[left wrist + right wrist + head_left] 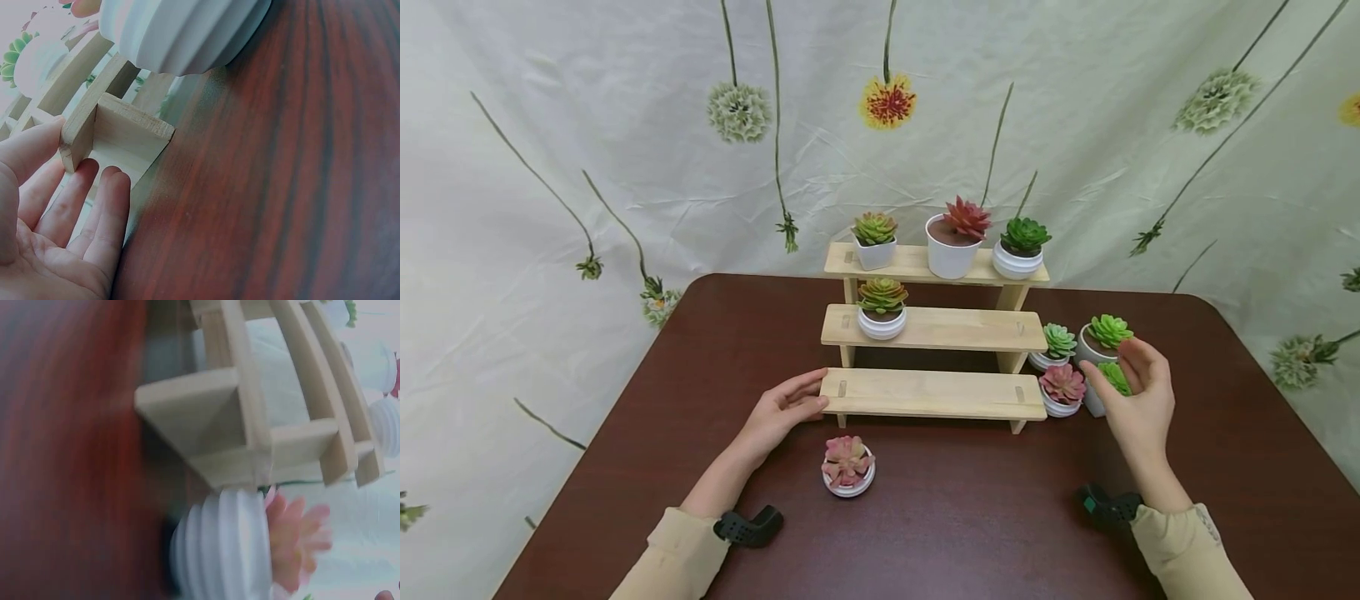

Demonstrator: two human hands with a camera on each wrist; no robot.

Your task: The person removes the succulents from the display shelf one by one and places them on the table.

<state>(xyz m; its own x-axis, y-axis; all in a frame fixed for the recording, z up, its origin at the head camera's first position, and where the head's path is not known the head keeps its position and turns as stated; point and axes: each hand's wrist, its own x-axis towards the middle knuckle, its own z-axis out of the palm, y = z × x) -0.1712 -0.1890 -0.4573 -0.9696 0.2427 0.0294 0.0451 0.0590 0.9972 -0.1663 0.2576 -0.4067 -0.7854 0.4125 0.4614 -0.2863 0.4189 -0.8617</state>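
Observation:
My left hand (781,414) pinches the left end of the lowest board of a three-step wooden plant stand (936,393). In the left wrist view the thumb is on the board's end and the fingertips (84,172) reach beneath it. Over the potted succulents right of the stand, my right hand (1138,408) is raised, thumb and fingers spread apart with nothing between them. Nearest to it are a bright green succulent (1109,332) in a white pot and another green one (1114,377), partly hidden. A pink succulent (1062,384) and a pale green one (1058,340) stand beside them.
The top step bears a small green succulent (875,229), a red one (966,218) and a dark green one (1026,237). One green succulent (882,296) sits left on the middle step. A pink succulent (847,462) stands on the dark table (940,517) before the stand.

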